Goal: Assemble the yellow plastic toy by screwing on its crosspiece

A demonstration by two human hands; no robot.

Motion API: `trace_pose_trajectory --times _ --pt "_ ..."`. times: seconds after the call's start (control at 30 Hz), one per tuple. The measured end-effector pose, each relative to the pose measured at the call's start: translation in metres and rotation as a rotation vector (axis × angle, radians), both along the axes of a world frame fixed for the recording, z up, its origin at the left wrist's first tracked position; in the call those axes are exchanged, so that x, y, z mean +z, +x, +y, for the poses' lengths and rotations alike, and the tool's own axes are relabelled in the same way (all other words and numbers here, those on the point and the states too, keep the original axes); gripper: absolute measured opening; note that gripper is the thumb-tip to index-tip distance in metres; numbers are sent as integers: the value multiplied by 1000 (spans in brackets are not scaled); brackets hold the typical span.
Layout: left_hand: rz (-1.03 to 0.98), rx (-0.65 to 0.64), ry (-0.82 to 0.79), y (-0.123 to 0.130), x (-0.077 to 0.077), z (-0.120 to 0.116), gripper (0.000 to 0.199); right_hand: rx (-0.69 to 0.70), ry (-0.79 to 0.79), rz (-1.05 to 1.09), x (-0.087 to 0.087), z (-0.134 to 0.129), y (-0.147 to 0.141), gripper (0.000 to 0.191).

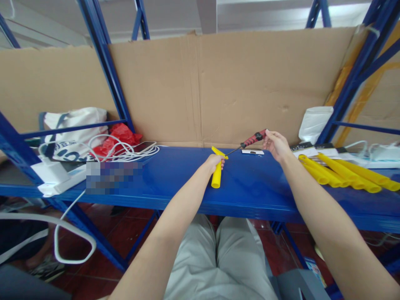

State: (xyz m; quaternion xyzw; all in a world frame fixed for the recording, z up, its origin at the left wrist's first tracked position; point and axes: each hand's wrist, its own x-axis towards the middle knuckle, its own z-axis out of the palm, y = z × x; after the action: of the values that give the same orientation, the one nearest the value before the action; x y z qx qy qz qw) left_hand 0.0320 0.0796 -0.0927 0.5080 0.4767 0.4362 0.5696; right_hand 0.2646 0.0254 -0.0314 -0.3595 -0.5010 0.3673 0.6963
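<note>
My left hand is closed round a yellow plastic tube-like piece with a flared or crossing part at its upper end, held just over the blue shelf top. In my right hand is the end of the red and black handle of a screwdriver, gripped by the fingertips. Its thin dark shaft slants down to the left, and the tip meets the top of the yellow piece beside my left fingers. Whether the tip sits in a screw cannot be made out.
Several yellow tubes lie at the right on the blue shelf. A white power strip, coiled white cables, a red plastic bag and a white cloth bag are at the left. Cardboard stands behind.
</note>
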Motion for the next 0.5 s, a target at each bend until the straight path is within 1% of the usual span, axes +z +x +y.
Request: trace_pose_trajectory --times 0.1,0.3,0.5 --pt "4 -1 11 0 -2 2 13 -5 -20 25 0 4 2 43" --pt "14 -45 27 -1 -5 9 9 -6 -35 28 -1 5 2 39" --pt "25 -76 24 -2 -8 15 8 63 -25 21 0 -1 0 35"
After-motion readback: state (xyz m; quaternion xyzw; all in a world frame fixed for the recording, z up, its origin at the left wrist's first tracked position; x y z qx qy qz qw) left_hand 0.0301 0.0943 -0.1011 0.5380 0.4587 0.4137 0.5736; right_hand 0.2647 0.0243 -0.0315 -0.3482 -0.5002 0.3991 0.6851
